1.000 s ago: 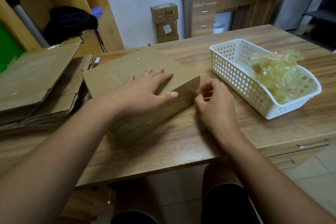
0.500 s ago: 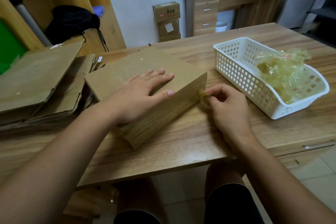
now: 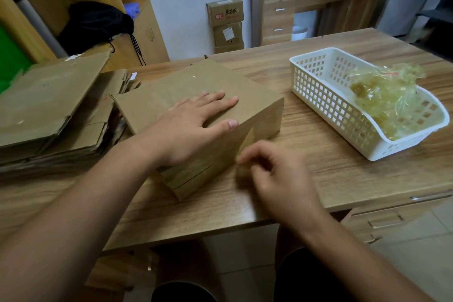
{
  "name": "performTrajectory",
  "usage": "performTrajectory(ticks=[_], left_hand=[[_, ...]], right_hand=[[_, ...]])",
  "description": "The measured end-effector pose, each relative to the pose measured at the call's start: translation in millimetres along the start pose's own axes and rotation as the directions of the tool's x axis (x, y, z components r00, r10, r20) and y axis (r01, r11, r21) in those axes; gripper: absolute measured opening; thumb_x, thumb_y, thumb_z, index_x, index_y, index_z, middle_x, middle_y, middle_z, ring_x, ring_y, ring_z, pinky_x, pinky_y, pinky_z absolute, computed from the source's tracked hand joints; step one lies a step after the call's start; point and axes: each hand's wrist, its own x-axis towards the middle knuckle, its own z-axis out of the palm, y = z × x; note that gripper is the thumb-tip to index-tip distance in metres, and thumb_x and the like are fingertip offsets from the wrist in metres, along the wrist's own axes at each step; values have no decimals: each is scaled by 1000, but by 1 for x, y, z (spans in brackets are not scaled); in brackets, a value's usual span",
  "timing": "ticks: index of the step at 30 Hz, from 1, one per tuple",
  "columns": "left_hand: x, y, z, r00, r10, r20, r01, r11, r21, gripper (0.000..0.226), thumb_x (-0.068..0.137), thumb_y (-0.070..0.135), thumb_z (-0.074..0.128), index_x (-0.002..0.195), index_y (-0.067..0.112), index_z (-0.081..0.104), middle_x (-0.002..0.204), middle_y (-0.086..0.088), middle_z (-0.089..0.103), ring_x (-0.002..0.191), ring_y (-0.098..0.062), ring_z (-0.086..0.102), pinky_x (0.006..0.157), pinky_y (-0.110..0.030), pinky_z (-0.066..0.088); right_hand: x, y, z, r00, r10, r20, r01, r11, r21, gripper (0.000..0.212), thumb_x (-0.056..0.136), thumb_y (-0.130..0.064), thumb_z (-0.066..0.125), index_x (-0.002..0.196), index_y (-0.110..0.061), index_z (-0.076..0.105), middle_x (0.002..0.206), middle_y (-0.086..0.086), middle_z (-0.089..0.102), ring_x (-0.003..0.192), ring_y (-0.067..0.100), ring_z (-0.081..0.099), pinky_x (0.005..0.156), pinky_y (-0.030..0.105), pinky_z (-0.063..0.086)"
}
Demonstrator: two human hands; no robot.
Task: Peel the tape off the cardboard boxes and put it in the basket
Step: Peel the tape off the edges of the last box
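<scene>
The cardboard box (image 3: 257, 110) at mid-frame is pressed under the flat, open left hand (image 3: 193, 127). A tape strip (image 3: 247, 140) on its near side is pinched by the curled right hand (image 3: 279, 176). Crumpled tape (image 3: 384, 95) is held in the basket (image 3: 326, 103) at right.

You are wearing black fabric shorts (image 3: 182, 290), showing as two dark legs at the near edge, one on the left and one on the right. Your bare knees (image 3: 288, 238) are showing just beyond their hems. Your bare forearms (image 3: 98, 203) are running uncovered from the wrists to the near corners of the view. Your left hand (image 3: 193, 127) is showing a short, pale, rounded thumbnail (image 3: 232, 123), trimmed close to the fingertip. Your right hand (image 3: 277, 174) is coming through blurred, so its nails and finer details are not reading clearly.
</scene>
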Motion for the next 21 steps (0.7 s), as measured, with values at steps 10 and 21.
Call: performTrajectory(ticks=[10, 21], left_hand=[[0, 0, 2, 1000, -20, -23, 21, 1000, 7, 61, 95, 70, 31, 154, 55, 22, 166, 23, 12, 152, 1, 6, 114, -23, 2], [1, -1, 5, 999, -21, -48, 22, 999, 38, 61, 96, 72, 28, 154, 55, 22, 166, 22, 13, 153, 0, 8, 116, -25, 4]], right_hand=[[29, 20, -28, 985, 174, 11, -174, 982, 75, 26, 84, -3, 79, 87, -24, 62, 83, -5, 68, 71, 9, 66, 67, 26, 53], [33, 22, -8, 954, 270, -134, -261, 962, 83, 9, 86, -32, 68, 83, -30, 59, 84, -7, 72, 81, 9, 73, 76, 38, 61]])
